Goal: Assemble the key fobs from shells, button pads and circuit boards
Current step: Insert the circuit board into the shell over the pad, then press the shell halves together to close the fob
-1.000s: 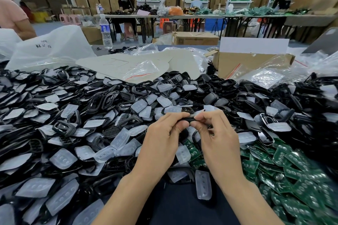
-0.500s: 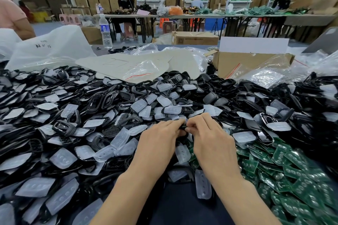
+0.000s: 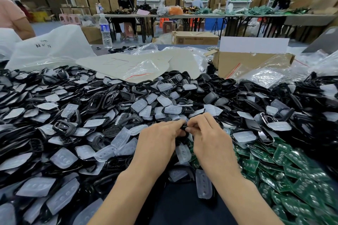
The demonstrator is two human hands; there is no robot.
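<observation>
From where I stand, the person's left hand (image 3: 158,139) and right hand (image 3: 210,136) meet just above the middle of the heap. A small black plastic shell piece (image 3: 183,126) is caught between them. The fingers (image 3: 178,123) of the left hand curl in and pinch it from one side, and the right hand's bent fingers pinch it from the other. So little of it shows that I cannot tell whether a pad or board is already seated inside.

This looks like the pressing-together step. To do it well, I would squeeze evenly along the edges rather than at one corner, so the halves close flush and nothing inside gets nipped. I would also hold the piece clear of the heap so no stray part slips in.

The loose black plastic shells (image 3: 109,100) and translucent whitish rubber button pads (image 3: 120,138) lie spread to the left and ahead. The green rectangular circuit boards (image 3: 292,166) lie near the right hand, within easy reach for the next fob.
</observation>
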